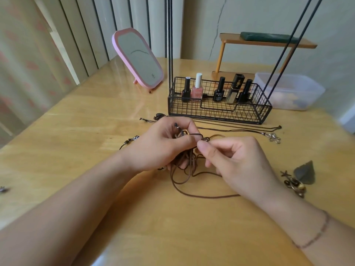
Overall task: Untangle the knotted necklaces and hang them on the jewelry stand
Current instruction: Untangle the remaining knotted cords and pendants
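Just in front of the black wire basket (217,112), whose tall black rods rise out of view, the left hand (163,144) grips a bunch of brown cord necklaces (184,169) with fingers curled round the tangle; the right hand (236,160) pinches a small knot (206,139) between thumb and forefinger, touching the left thumb; the loose brown loops trail from the hands toward the person, on the wooden table (96,112) well in front of the basket; a thin black cord necklace (240,129) with a silvery flower pendant (274,137) lies stretched between the basket and the hands, apparently already free; a bronze pendant cluster (294,184) rests in front of the basket's right end, beside the right wrist; the knot seems to hold a small ring or bead, though the fingers hide too much to be sure; the step in hand looks like loosening that knot, and it is best done by keeping the left grip steady as an anchor while the right fingertips tease the knot open rather than pull it; tugging a long strand would likely tighten it; once a loop slackens, the shorter free end should be fed back through, with the loops left spread on the table in front of the basket so that they do not cross again; nothing hangs yet on the rods seen here, so hanging comes later.
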### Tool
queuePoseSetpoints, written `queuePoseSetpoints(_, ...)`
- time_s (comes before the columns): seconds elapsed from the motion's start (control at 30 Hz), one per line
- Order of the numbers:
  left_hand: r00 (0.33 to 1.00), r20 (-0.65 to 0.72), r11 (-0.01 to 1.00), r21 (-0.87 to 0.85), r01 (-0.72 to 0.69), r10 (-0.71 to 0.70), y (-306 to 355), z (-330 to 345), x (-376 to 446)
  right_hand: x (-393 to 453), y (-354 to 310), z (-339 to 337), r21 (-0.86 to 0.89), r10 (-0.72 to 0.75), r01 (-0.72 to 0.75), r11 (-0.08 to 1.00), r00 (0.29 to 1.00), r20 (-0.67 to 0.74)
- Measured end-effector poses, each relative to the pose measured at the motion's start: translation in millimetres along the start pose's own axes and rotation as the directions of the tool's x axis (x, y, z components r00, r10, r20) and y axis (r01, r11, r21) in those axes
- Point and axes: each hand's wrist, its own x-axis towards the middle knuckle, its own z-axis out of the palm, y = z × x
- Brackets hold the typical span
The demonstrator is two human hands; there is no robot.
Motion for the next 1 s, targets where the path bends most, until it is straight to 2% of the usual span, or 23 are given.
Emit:
queuePoseSetpoints(0.13, 0.999, 0.017, 0.999, 0.013, -0.035, 0.035, -0.1, 4.4, -1.4, 0.8, -3.3, 0.0, 0.042, 0.075, -0.073, 0.996, 0.995, -0.069)
queuePoseSetpoints(0.33, 1.0, -0.012, 0.994, 0.109, 0.011, -0.01, -3.5, 7.0, -1.2, 3.3, 2.9, 3.7, 0.07, 0.156, -0.148, 0.987, 0.979, -0.132)
queuePoseSetpoints(0.5, 0.995, -0.026, 0.991, 0.087, 0.101, -0.099, -4.8, 7.3, 2.0, 1.1, 4.2, 0.4, -0.059, 0.012, -0.019, 0.998, 0.992, -0.126)
queuePoseSetpoints(0.6, 0.988, -0.073, 0.987, 0.072, 0.144, -0.138, -4.6, 5.1, 3.0, -0.2, 4.0, -0.9, -0.043, -0.104, 0.099, 0.994, 0.984, -0.146)
queuePoseSetpoints(0.7, 0.979, -0.084, 0.979, 0.073, 0.192, -0.186, -2.7, 5.0, 2.7, 0.3, 4.9, 0.0, 0.074, -0.239, 0.249, 0.966, 0.964, -0.12)
queuePoseSetpoints(0.77, 0.976, -0.086, 0.976, 0.071, 0.206, -0.2, -1.1, 4.9, 2.4, 0.0, 3.8, 1.1, 0.335, -0.251, 0.253, 0.908, 0.967, -0.05)
queuePoseSetpoints(0.83, 0.976, -0.098, 0.976, 0.083, 0.2, -0.192, 0.6, 5.0, 2.0, 0.4, 1.8, -0.5, 0.563, -0.173, 0.113, 0.819, 0.983, 0.054)
queuePoseSetpoints(0.93, 0.973, -0.117, 0.975, 0.077, 0.21, -0.2, 2.0, 6.4, 1.5, 3.6, 4.5, -5.8, 0.711, -0.061, -0.138, 0.69, 0.967, 0.247)
queuePoseSetpoints(1.0, 0.967, -0.127, 0.97, 0.079, 0.231, -0.22, 2.3, 6.0, 1.1, 5.8, 8.0, -11.6, 0.785, -0.066, -0.221, 0.579, 0.947, 0.315)
